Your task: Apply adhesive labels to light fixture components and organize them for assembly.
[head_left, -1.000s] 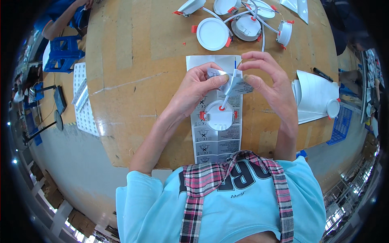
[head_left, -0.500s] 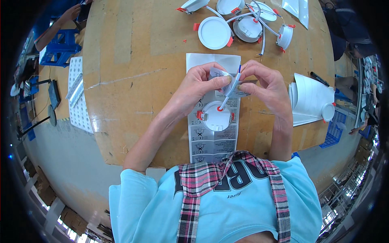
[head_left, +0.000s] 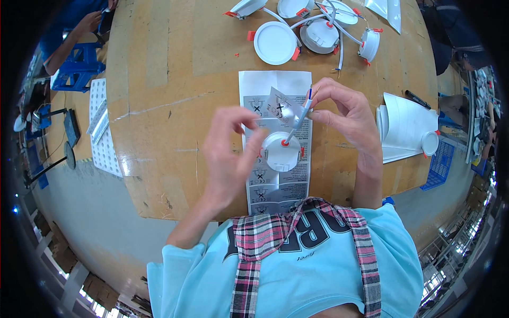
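A round white downlight (head_left: 282,156) with orange clips lies face down on a long sheet of grey printed labels (head_left: 275,81). Its short white cable (head_left: 291,137) rises toward my right hand (head_left: 345,115), which pinches the cable near its bare wire ends, blue and brown. One grey label (head_left: 283,108) is stuck around the cable, its free part sticking out to the left like a flag. My left hand (head_left: 231,152), slightly blurred, is off the label, thumb and fingers apart with nothing in them, left of the downlight.
Several more downlights (head_left: 275,43) with tangled cables lie at the table's far side. On the right are white papers (head_left: 398,127), a black pen (head_left: 418,99) and a small white disc (head_left: 430,143). A perforated white board (head_left: 98,90) stands left; another person's hand (head_left: 89,23) shows at far left.
My left hand has let go of the label and drawn back toward me, to the left. The label now hangs out from the cable; my right hand keeps its pinch.
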`<state>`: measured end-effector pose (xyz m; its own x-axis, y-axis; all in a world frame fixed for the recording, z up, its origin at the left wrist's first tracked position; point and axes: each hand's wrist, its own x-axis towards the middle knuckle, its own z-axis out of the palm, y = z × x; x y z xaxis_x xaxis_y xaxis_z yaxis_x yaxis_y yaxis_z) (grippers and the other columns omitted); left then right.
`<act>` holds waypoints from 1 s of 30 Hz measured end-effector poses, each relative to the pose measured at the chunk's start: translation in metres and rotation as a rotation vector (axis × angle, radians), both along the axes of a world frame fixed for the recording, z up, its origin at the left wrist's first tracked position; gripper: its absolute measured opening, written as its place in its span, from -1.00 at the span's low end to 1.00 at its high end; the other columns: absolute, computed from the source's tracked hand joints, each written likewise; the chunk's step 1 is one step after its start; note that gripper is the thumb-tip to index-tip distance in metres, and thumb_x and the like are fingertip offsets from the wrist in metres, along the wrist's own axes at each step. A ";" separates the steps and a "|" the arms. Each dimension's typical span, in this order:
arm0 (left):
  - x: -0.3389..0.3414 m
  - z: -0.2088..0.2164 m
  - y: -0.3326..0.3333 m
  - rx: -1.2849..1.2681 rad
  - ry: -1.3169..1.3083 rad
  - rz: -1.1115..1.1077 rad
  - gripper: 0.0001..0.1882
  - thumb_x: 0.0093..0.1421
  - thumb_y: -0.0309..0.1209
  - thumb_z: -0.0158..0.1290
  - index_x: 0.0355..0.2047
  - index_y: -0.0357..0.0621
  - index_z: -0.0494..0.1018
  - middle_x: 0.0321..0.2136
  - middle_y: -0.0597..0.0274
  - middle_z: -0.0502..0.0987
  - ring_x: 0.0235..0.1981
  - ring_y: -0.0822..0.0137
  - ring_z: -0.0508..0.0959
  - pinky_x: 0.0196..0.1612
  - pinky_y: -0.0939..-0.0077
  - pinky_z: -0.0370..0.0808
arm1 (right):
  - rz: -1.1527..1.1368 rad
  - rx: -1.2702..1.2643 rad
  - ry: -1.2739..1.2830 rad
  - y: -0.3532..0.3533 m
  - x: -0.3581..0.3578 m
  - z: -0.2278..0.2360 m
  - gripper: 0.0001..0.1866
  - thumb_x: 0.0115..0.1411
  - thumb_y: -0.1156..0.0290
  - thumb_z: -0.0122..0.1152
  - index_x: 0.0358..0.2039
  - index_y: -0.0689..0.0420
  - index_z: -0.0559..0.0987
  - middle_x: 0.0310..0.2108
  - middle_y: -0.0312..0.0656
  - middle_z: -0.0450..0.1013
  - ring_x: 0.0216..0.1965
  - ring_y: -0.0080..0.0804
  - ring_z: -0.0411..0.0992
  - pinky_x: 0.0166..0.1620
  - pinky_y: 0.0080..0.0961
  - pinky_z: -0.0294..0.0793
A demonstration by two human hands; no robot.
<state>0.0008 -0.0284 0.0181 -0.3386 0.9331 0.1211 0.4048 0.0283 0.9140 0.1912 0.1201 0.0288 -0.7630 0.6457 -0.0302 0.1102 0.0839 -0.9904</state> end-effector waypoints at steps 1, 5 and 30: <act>0.007 -0.001 -0.009 -0.002 0.003 0.005 -0.68 0.10 -0.47 0.18 -0.13 -0.27 0.43 -0.29 0.14 0.46 -0.29 0.28 0.52 -0.26 0.45 0.45 | 0.005 -0.002 0.003 -0.002 -0.002 0.001 -0.83 -0.04 0.62 0.27 -0.37 0.23 0.57 -0.31 -0.23 0.48 -0.17 -0.43 0.40 -0.04 -0.49 0.34; 0.040 -0.020 -0.015 -0.028 0.086 -0.058 -0.74 0.01 -0.54 0.21 -0.23 -0.19 0.54 -0.28 0.15 0.48 -0.27 0.27 0.50 -0.21 0.48 0.40 | 0.048 0.061 0.017 -0.005 -0.005 0.001 -0.83 -0.03 0.61 0.27 -0.36 0.23 0.58 -0.29 -0.22 0.49 -0.15 -0.42 0.40 -0.03 -0.48 0.34; 0.046 -0.024 0.002 0.144 0.248 0.086 -0.79 -0.01 -0.48 0.27 -0.30 -0.10 0.61 -0.47 0.30 0.51 -0.40 0.32 0.44 -0.22 0.42 0.31 | -0.472 0.299 -0.104 -0.057 -0.027 0.025 -0.85 -0.01 0.59 0.31 -0.36 0.25 0.65 -0.42 -0.15 0.57 -0.38 -0.43 0.49 -0.30 -0.54 0.45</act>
